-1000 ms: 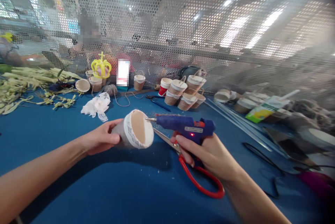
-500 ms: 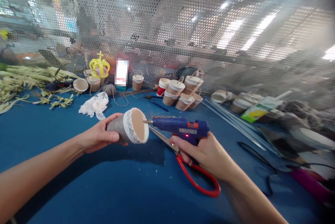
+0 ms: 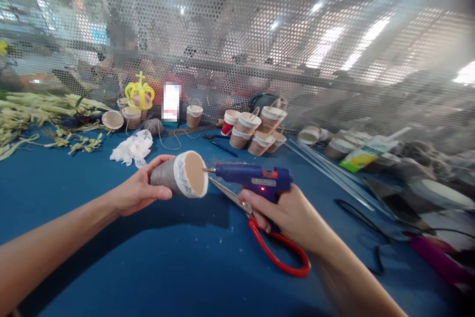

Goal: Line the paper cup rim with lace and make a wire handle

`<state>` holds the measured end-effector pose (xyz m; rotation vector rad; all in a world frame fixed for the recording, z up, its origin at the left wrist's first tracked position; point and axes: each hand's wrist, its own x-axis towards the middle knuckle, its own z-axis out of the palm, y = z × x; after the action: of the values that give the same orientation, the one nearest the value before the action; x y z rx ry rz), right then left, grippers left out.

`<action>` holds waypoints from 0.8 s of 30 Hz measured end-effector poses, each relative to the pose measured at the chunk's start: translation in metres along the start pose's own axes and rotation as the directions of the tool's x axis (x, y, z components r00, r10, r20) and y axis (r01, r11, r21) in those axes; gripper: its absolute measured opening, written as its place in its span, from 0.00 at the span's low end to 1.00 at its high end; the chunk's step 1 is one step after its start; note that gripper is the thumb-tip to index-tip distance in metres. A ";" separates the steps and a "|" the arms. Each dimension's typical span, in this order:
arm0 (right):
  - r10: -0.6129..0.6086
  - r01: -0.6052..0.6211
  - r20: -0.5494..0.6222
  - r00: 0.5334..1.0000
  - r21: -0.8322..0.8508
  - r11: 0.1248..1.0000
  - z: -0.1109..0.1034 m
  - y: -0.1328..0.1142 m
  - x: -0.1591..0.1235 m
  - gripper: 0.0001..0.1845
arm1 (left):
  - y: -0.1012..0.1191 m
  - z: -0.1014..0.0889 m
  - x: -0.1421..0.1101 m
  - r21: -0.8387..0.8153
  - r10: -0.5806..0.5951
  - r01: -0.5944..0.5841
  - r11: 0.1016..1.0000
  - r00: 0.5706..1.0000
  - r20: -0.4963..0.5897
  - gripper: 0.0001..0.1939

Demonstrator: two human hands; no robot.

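Note:
My left hand (image 3: pixel 143 189) is closed around a paper cup (image 3: pixel 163 174) wrapped in grey twine, tilted with its mouth toward the right. White lace runs around the cup just below the rim. In my right hand (image 3: pixel 276 208) is a blue glue gun (image 3: pixel 237 172), its red light lit and its metal nozzle at the rim; whether it touches cannot be made out. Red-handled scissors (image 3: pixel 276 252) lie under the right hand, open blades partly hidden; I cannot tell whether the fingers also hold them.
Crumpled white lace (image 3: pixel 131 148) and a ball of grey twine (image 3: pixel 153 126) lie behind the left hand. Several twine-wrapped cups (image 3: pixel 260 143) are stacked at the back. Clear glue sticks (image 3: pixel 330 173) and a black cable (image 3: pixel 361 220) lie to the right. A perforated metal screen (image 3: pixel 237 25) borders the table.
The cup and the glue gun have shifted very slightly left and up in view, the cup's mouth turning a little. Both hands keep their hold.

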<state>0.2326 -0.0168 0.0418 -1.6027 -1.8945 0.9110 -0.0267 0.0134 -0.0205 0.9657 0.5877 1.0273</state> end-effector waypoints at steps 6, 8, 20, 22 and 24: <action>0.014 -0.007 0.122 0.992 -0.057 0.998 -0.001 0.002 -0.002 0.27 | -0.001 -0.001 0.002 -0.004 0.034 -0.034 0.999 0.999 -0.014 0.28; -0.003 0.005 0.135 0.991 -0.017 1.000 -0.001 0.003 -0.002 0.26 | -0.001 -0.001 0.001 0.007 0.044 -0.044 0.999 0.999 -0.021 0.28; -0.024 0.019 0.067 0.997 0.083 0.996 -0.001 -0.001 -0.004 0.26 | 0.004 0.005 0.000 0.058 0.103 -0.100 0.993 0.994 -0.040 0.24; -0.024 0.021 0.039 0.999 0.084 0.996 -0.001 0.000 -0.003 0.26 | 0.005 0.006 0.000 0.012 0.101 -0.101 0.995 0.994 -0.052 0.17; -0.018 0.015 0.045 0.999 0.067 0.998 -0.001 0.002 -0.002 0.25 | 0.006 0.006 0.000 -0.016 0.081 -0.082 0.997 0.995 -0.055 0.14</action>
<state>0.2346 -0.0188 0.0413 -1.5378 -1.8850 1.0006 -0.0246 0.0120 -0.0120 0.9545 0.5870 1.1327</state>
